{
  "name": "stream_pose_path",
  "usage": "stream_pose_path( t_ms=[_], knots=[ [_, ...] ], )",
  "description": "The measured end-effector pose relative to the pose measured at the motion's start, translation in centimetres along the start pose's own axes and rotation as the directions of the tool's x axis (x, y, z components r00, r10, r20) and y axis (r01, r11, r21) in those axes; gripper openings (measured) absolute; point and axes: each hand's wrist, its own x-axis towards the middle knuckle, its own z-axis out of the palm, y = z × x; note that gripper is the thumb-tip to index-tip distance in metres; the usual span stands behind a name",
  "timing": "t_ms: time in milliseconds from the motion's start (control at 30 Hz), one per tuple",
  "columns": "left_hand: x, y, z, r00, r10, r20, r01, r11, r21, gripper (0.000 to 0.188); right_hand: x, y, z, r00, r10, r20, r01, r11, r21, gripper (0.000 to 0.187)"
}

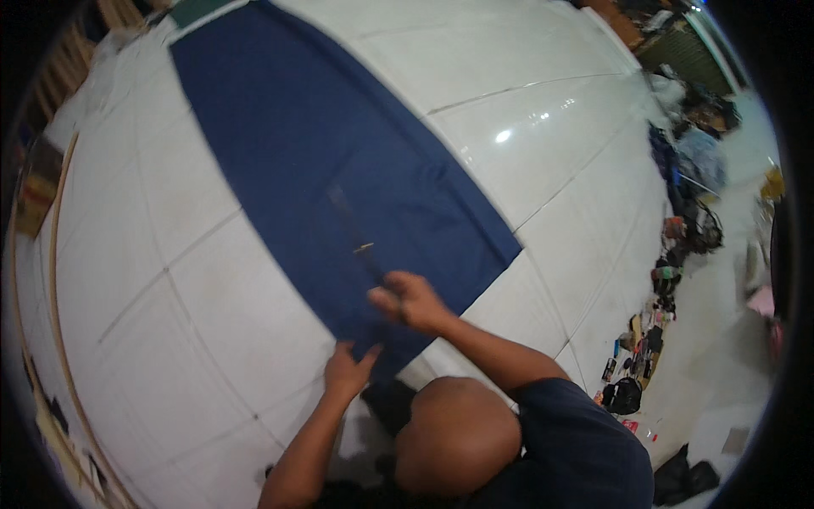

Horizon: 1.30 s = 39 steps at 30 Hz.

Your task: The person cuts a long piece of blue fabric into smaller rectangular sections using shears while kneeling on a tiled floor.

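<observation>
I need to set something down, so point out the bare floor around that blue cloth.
Bare white tiles lie left of the blue cloth, up to the tan strip, and right of the cloth, up to the clutter. Crowded: that clutter, and the cloth's near end, where the left hand rests and the right hand holds a blurred tool.

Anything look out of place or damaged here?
Mixed clutter lies strewn across the floor at right, looking untidy. The blue cloth shows no visible spill or tear. Blur hides detail on the tool in the right hand.
</observation>
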Motion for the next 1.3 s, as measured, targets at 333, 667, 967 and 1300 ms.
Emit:
stream_pose_path(
  t_ms=[333, 667, 967, 1300],
  knots=[
    [2.9, -0.2, 4.7, 0.869, 0.204, -0.45, -0.306, 0.937, -0.167, 0.05, -3.7, 14.1, -5.1, 0.816, -0.365, -0.448, -0.037, 0.74, -0.671, 0.062],
    [3.2, 0.6, 4.0, 0.917, 0.004, -0.4, -0.2, 0.87, -0.451, 0.068, 7.1, 11.3, -8.5, 0.772, -0.466, -0.432, -0.111, 0.57, -0.814, 0.071],
    [0.0, -2.8, 7.1, 0.997, -0.063, -0.052, 0.037, 0.919, -0.393, 0.023, 4.8, 12.9, -11.8, 0.801, -0.41, -0.436, -0.044, 0.687, -0.726, 0.068],
    [-1.0, -4.2, 4.9, 0.985, -0.115, 0.131, 0.152, 0.936, -0.317, 0.025, -19.0, 16.9, -4.9, 0.855, 0.374, 0.358, -0.402, 0.916, 0.004, 0.024]
  ],
)
